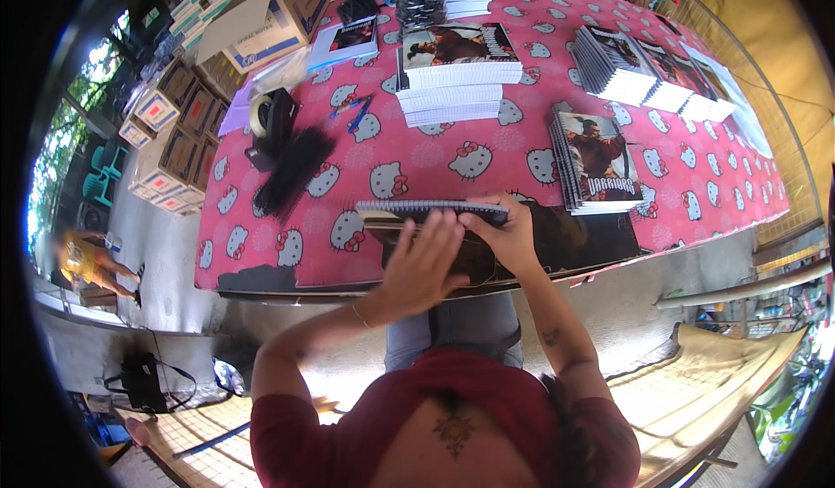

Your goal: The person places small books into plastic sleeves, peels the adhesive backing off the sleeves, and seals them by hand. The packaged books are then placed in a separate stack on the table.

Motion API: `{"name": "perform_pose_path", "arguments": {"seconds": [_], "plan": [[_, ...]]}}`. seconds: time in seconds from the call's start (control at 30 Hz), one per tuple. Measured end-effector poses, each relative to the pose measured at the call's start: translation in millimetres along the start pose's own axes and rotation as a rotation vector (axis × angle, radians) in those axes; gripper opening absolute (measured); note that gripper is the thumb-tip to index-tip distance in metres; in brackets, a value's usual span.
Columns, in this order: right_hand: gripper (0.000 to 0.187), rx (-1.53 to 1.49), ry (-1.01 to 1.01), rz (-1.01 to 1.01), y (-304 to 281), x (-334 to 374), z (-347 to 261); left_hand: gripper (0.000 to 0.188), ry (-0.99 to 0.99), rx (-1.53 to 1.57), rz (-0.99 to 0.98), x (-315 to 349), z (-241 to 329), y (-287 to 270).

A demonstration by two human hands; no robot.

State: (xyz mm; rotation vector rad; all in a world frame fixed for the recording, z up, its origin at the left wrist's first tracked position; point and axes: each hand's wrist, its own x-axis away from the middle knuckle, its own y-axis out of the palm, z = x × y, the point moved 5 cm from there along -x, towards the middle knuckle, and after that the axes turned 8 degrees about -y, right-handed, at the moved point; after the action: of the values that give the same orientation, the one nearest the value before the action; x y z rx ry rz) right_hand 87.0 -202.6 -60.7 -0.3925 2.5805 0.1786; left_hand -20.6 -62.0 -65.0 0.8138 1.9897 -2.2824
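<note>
A spiral-bound notebook (383,212) is held on edge at the table's near side, its coil upward. My right hand (504,231) grips its right end, thumb on the near side. Stretched out and slightly blurred, the fingers of my left hand (428,257) lie against the notebook's near face. A black worn patch (583,240) of the table edge lies beneath. To the right leans a stack of coil-bound notebooks (600,162) with a warrior on the cover. A bundle of black plastic coils (296,170) rests at the left.
Behind the notebook stand a tall notebook pile (452,96), blue scissors (358,116) and a tape dispenser (277,118). More notebook stacks (617,70) sit at the back right. Cardboard boxes (178,140) are piled left of the pink table (470,162). Another person (87,262) is at far left.
</note>
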Motion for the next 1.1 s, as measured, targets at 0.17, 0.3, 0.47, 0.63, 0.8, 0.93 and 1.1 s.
{"name": "perform_pose_path", "arguments": {"seconds": [0.17, 0.3, 0.47, 0.63, 0.8, 0.93, 1.1], "plan": [[0.016, -0.044, 0.085, -0.129, 1.7, 0.9, 0.4, 0.089, -0.119, -0.216, 0.089, -63.8, -26.0, -47.5], [0.020, 0.062, 0.194, -0.346, -9.2, -0.8, -11.1, 0.088, -0.021, -0.103, 0.028, -27.4, 7.6, -34.5], [0.024, 0.097, 0.128, -0.319, -4.0, 1.9, -10.8, 0.087, -0.042, -0.183, 0.037, -52.1, -11.6, -32.7], [0.027, 0.036, 0.017, -0.275, -2.1, 4.3, 3.0, 0.081, -0.095, -0.156, 0.111, -62.6, -0.5, -39.4], [0.026, 0.118, -0.067, -0.277, -4.2, 1.6, -17.0, 0.080, 0.069, -0.003, 0.051, -25.0, 21.9, -20.7], [0.027, 0.074, -0.056, -0.292, -3.7, 3.2, -6.4, 0.076, -0.039, -0.105, 0.098, -64.9, 3.4, -42.2], [0.024, 0.269, 0.033, -0.288, -8.2, -0.4, -20.7, 0.059, -0.037, 0.100, 0.150, -54.0, 12.9, -52.7]]}}
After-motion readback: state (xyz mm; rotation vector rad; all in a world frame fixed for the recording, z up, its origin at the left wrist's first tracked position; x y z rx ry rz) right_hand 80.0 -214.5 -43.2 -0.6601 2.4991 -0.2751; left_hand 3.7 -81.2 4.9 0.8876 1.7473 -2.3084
